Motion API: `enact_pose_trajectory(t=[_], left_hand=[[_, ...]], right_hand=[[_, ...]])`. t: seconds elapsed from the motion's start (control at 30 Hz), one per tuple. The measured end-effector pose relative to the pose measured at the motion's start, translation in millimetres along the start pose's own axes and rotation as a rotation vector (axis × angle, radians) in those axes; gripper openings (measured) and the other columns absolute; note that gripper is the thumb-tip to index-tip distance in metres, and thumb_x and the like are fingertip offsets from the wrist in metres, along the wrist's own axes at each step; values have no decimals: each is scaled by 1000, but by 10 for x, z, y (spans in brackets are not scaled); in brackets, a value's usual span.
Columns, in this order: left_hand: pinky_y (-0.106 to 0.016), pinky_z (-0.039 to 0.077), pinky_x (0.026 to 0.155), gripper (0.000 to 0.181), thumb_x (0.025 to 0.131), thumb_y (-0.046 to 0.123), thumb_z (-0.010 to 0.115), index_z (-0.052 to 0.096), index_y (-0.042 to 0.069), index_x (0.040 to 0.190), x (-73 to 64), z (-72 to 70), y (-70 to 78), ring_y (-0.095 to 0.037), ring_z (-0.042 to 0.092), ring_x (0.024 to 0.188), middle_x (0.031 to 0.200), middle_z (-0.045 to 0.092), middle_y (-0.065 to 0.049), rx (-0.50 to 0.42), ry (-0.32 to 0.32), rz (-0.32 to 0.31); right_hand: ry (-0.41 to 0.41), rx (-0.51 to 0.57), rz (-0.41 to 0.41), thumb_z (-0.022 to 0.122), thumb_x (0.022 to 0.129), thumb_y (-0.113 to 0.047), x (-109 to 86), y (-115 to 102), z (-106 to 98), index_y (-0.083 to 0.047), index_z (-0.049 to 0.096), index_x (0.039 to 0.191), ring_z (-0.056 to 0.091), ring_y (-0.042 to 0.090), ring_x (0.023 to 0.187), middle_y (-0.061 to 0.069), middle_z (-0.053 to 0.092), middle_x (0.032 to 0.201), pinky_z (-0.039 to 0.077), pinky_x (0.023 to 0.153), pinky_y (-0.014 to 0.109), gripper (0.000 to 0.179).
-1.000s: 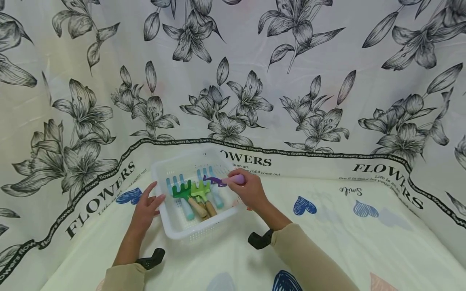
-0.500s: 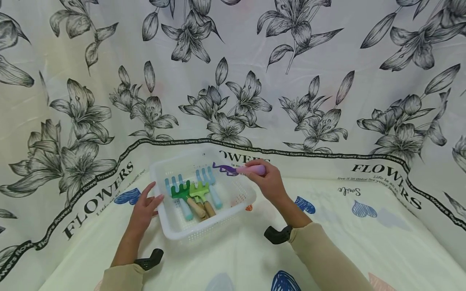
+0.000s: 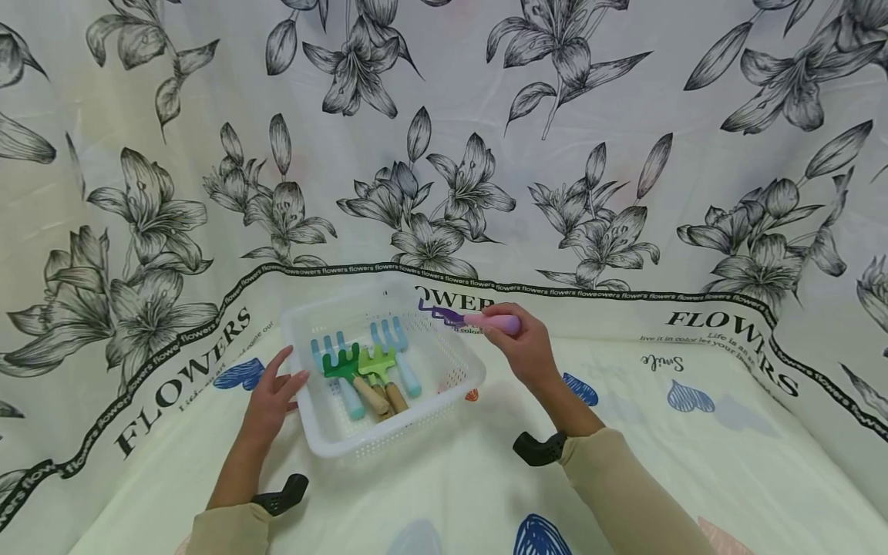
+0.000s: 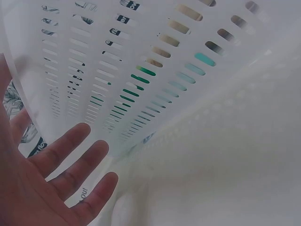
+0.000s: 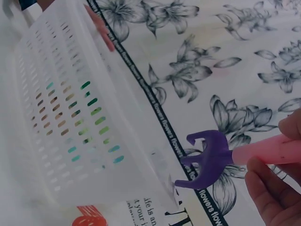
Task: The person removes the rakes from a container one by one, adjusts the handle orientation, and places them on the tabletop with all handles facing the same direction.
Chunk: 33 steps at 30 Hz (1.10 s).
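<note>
A white perforated plastic basket (image 3: 347,445) holds several small garden hand rakes, among them a dark green rake (image 3: 341,362), a light green rake (image 3: 378,364) and a blue rake (image 3: 390,334). At its left rim is my left hand (image 3: 269,401), thumb over the rim, with other fingers spread outside the wall in the left wrist view. My right hand (image 3: 523,347) pinches the pink-lilac handle of a purple-headed hand rake (image 3: 451,317). That rake is raised at the basket's far right corner, its tines pointing left toward the rim.
A cream cloth (image 3: 444,493) printed with hearts covers the surface under the basket. Behind it rises a white curtain (image 3: 513,216) with black flower drawings and a lettered band. A black wrist mount (image 3: 539,449) juts from my right wrist.
My right hand has moved right and slightly up, carrying the purple rake from over the basket's inside to its right rim. My left hand stays at the left rim.
</note>
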<state>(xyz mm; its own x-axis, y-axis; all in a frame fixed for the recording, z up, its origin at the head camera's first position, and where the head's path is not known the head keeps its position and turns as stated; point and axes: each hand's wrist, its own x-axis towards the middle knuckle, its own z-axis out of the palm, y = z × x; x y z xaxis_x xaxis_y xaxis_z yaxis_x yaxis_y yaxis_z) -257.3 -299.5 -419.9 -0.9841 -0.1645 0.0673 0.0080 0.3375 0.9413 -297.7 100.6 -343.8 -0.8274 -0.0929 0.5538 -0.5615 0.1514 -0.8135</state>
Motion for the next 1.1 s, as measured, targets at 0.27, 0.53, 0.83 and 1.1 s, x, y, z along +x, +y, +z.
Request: enact_pose_trajectory(t=[0.27,0.53,0.83,1.1], left_hand=[[-56,41,100,81,95,56,51,5,32,158,8,-9,-9,-43,42,130,149,34,-25,-9,-7,17],[-57,39,101,80,96,54,51,5,33,157,-1,1,-10,-43,40,132,150,32,-25,-13,-5,4],[-56,40,101,79,96,54,50,5,32,158,5,-2,-8,-43,42,131,149,34,-25,-10,-5,7],[-57,39,102,79,96,53,51,5,33,157,-4,-1,5,-43,41,131,150,33,-25,-17,-9,-4]], right_hand=[[14,-217,-67,71,88,-5,-112,187,-40,-10,68,110,58,31,99,11,65,115,57,76,44,23],[-4,-403,-101,73,86,-3,-159,389,-113,-10,68,109,60,27,99,9,66,113,55,83,44,24],[-56,-549,-75,74,83,-3,-288,576,-125,-8,71,105,60,23,97,6,66,110,54,85,41,23],[-159,-721,-81,75,82,-5,-339,781,-170,-12,72,110,61,24,112,4,64,116,50,93,38,29]])
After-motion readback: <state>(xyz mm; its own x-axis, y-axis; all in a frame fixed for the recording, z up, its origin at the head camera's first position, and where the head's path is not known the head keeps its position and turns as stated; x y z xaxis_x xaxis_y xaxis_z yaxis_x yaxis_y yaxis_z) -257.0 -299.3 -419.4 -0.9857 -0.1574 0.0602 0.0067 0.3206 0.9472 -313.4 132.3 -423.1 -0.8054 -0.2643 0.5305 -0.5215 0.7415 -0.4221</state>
